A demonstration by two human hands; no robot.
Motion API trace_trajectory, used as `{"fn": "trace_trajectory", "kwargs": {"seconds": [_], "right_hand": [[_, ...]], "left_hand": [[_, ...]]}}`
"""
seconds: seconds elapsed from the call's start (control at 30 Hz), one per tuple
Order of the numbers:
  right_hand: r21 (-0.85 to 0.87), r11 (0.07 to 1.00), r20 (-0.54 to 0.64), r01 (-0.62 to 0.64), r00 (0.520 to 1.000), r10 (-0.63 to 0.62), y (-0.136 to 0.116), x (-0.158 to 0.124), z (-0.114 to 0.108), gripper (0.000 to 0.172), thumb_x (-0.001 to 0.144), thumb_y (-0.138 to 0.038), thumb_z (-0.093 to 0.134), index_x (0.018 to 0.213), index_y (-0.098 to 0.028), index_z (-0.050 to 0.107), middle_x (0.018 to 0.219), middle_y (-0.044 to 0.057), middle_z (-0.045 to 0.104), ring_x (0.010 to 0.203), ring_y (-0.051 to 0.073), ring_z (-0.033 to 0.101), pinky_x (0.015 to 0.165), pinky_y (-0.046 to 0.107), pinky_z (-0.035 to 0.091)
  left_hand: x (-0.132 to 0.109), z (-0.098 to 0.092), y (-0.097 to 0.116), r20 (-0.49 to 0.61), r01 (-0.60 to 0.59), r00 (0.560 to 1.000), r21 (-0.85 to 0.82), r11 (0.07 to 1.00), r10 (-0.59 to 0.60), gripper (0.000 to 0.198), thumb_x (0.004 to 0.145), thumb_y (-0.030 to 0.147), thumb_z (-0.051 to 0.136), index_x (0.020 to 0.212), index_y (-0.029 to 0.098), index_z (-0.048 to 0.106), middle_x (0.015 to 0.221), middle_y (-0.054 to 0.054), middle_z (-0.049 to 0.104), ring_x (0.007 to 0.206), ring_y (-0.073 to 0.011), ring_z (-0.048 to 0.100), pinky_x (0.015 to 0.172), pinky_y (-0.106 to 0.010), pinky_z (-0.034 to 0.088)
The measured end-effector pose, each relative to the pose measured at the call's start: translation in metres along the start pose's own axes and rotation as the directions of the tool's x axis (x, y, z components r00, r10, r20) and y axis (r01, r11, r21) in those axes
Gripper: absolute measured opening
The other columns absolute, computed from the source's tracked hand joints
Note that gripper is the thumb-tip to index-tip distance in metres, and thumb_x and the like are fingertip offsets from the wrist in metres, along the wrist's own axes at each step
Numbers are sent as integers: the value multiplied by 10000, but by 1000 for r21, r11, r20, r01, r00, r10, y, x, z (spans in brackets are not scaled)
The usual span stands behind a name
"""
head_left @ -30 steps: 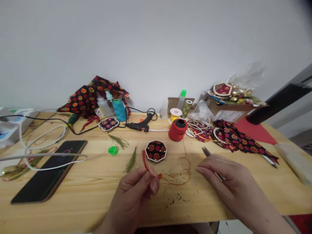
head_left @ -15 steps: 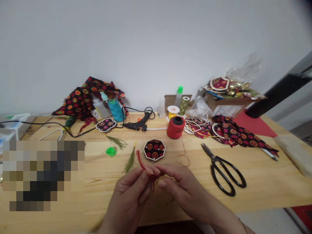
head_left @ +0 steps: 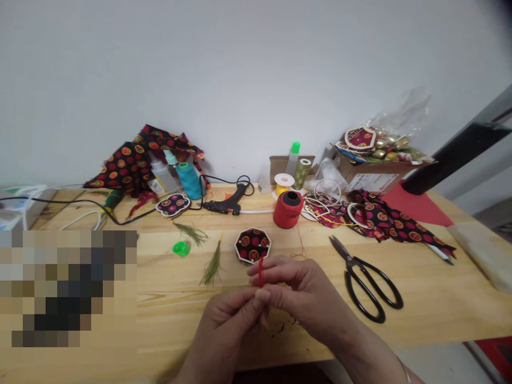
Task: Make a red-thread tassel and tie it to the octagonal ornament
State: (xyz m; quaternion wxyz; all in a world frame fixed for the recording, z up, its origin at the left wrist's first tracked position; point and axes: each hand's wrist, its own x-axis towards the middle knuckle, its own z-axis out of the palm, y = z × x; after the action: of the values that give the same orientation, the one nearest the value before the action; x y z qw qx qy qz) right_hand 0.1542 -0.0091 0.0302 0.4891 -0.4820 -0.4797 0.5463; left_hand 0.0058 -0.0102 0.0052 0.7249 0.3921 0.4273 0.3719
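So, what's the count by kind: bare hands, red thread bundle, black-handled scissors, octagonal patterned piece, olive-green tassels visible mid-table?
Bare hands, left hand and right hand: 2
Red thread bundle: 1
Black-handled metal scissors: 1
Octagonal dark patterned piece: 1
Olive-green thread tassels: 2
Total: 7

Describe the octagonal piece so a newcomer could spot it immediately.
On the wooden table, look just beyond the right hand, between a green tassel and the red spool. The octagonal piece lies there, dark patterned fabric, pale rim. Straight edges set it apart from the scalloped piece further left.
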Motion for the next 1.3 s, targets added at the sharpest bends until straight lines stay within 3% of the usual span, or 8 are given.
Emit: {"fn": "trace_trajectory", "kwargs": {"seconds": [0.23,0.33,0.53,0.67,0.8,0.97,1.1,1.3], "right_hand": [[-96,990,-53,101,993,-106,-4,-1,0,154,697,-104,701,579,-203,693,860,30,705,852,178,657,845,340,510],[-115,983,-37,142,988,-147,-4,-1,0,179,735,-110,676,583,-203,684,881,31,711,877,179,659,854,335,510],[116,988,75,102,991,-111,14,1,2,291,945,-385,513,1121,-246,699,1123,54,727,1118,198,635,995,392,466],[166,982,129,95,985,-117,17,0,4,265,949,-341,532,1161,-287,681,1237,27,680,1196,180,589,1075,392,399],[226,973,176,42,981,-83,12,-2,6,244,908,-265,592,1116,-327,702,1212,-17,693,1167,171,609,1036,362,440],[97,995,197,32,979,-51,14,-4,7,276,876,-214,604,1114,-302,713,1072,-8,746,1015,179,663,908,333,498],[-84,993,75,77,995,-71,16,-4,6,144,810,-190,670,897,-216,781,812,7,754,767,155,654,721,259,495],[-208,968,19,137,991,-136,16,-6,-6,140,818,-181,642,735,-186,755,613,-21,645,587,109,546,577,213,423]], "left_hand": [[2,-2,-3,76,48,996,25,999,-50,335,739,415,749,557,139,692,532,23,444,523,-97,319,481,-220,222],[3,-5,-3,102,1,995,51,999,-6,304,772,385,726,575,154,715,552,13,499,552,-108,382,512,-213,293],[5,-4,2,-35,-200,979,83,976,203,109,746,327,758,734,230,807,994,-50,672,996,-216,544,869,-263,432],[7,-8,-2,-127,-286,947,83,955,295,76,742,329,767,750,266,810,1138,-28,611,1163,-214,490,1004,-253,382],[8,-12,-10,-170,-275,946,29,961,275,91,759,327,757,812,277,811,1281,-21,539,1336,-217,333,1054,-238,338],[9,-8,-8,-188,-205,963,-62,977,191,108,714,356,788,751,257,809,1397,-7,458,1373,-287,279,1107,-330,290],[10,-5,-5,-205,-184,966,-100,978,161,157,684,395,800,721,242,806,1394,-17,465,1355,-307,286,1135,-383,227],[9,-8,-7,-202,-159,971,-152,975,127,128,662,356,822,720,243,806,1342,-6,494,1074,-223,482,1124,-400,237]]}}
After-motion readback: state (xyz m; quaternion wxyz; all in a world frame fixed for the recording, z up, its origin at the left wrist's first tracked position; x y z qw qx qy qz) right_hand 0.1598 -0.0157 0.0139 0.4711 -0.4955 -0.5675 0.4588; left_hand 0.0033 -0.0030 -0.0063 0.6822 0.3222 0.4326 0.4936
